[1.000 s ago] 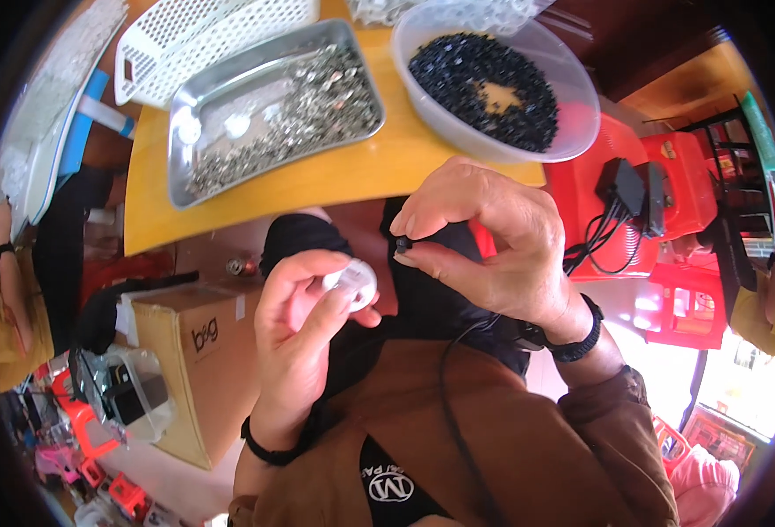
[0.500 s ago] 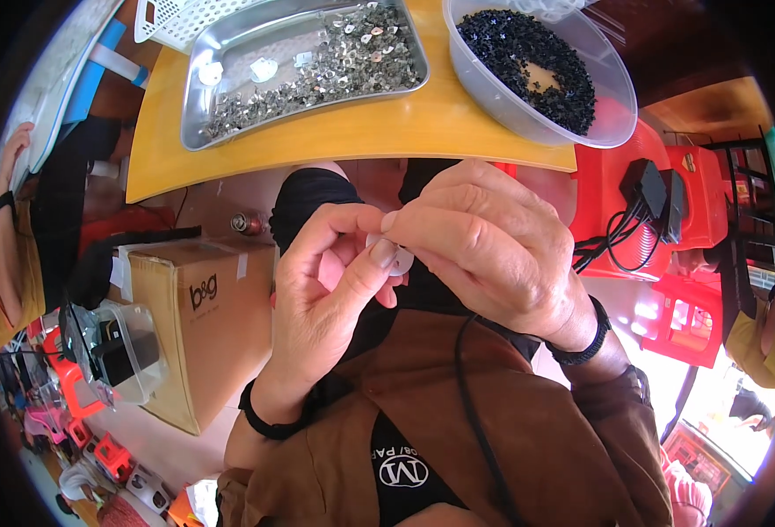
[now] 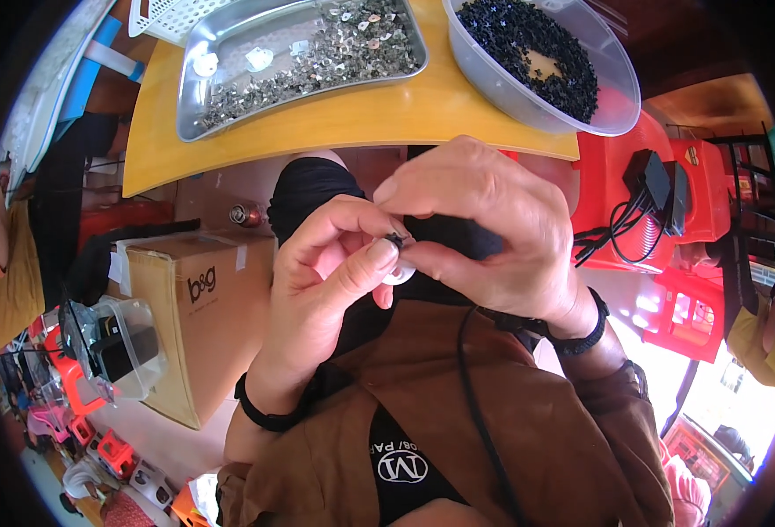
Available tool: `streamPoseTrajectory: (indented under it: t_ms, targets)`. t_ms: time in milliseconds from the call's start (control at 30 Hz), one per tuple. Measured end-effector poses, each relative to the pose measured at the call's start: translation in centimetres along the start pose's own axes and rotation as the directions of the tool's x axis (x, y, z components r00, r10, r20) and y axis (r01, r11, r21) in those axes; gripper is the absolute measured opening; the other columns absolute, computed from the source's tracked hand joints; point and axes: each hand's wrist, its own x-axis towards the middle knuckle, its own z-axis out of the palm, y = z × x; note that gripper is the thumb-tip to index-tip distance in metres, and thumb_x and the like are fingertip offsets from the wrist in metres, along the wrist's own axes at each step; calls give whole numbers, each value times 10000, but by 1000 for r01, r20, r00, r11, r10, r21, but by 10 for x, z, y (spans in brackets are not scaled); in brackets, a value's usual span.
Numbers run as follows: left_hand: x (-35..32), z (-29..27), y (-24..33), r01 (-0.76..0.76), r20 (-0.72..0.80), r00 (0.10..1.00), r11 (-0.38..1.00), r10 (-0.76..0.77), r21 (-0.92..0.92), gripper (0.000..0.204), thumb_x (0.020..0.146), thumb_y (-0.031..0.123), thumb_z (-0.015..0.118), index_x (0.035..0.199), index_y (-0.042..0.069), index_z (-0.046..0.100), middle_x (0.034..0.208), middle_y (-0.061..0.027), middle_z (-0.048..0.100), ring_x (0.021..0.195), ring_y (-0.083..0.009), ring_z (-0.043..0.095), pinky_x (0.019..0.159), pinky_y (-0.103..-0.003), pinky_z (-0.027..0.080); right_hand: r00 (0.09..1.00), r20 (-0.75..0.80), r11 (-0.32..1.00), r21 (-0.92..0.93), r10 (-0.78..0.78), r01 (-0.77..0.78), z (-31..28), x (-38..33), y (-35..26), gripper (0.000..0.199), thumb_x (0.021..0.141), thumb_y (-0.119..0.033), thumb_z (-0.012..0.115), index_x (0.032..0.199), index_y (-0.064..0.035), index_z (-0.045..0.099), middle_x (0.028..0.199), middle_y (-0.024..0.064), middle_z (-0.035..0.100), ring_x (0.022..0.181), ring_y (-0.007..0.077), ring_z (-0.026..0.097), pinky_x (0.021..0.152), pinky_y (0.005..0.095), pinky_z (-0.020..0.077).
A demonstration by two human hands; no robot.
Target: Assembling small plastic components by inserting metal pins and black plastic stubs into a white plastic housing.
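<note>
Above my lap my left hand [image 3: 322, 272] is closed, thumb and index finger pinching a small black plastic piece [image 3: 394, 239]. A small white round piece [image 3: 400, 274] shows just under the thumb tip, partly hidden by the fingers. My right hand [image 3: 493, 228] is beside it, its thumb tip against the small pieces. Its index finger arches above, apart from the thumb, with a gap between them. On the table beyond, a metal tray [image 3: 256, 123] holds many small metal parts and a few white pieces. A clear plastic bowl [image 3: 616, 97] holds many small black pieces.
The yellow table's edge [image 3: 317, 145] lies just beyond my hands. A cardboard box [image 3: 220, 325] with a clear plastic tub [image 3: 146, 351] beside it stands at left. Red stools [image 3: 620, 202] carrying black adapters and cables [image 3: 647, 193] are at right. Another person's sleeve [image 3: 5, 281] shows far left.
My right index finger has lifted away from the pinch, and the right thumb has dropped lower. The black piece now shows at my left fingertips; the white piece is more covered.
</note>
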Motion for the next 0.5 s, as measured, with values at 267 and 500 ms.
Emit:
streamPoseTrajectory:
  t_ms: [267, 500]
  targets:
    - [1, -6, 0, 31, 64, 998, 996, -26, -83, 144, 923, 116, 533, 1045, 39, 543, 899, -56, 581, 778, -114, 558, 577, -234, 455, 972, 62, 955, 185, 225, -233, 2, -14, 9, 234, 749, -25, 709, 977, -73, 689, 989, 102, 625, 919, 232, 615, 770, 315, 507]
    - [-2, -7, -1, 72, 51, 996, 995, -68, -68, 171, 926, 127, 532, 1073, 40, 541, 912, -49, 594, 786, -104, 561, 587, -228, 450, 974, 48, 938, 262, 222, -227, 9, -17, 8, 195, 772, -56, 708, 965, -83, 695, 981, 85, 623, 885, 206, 611, 734, 300, 509]
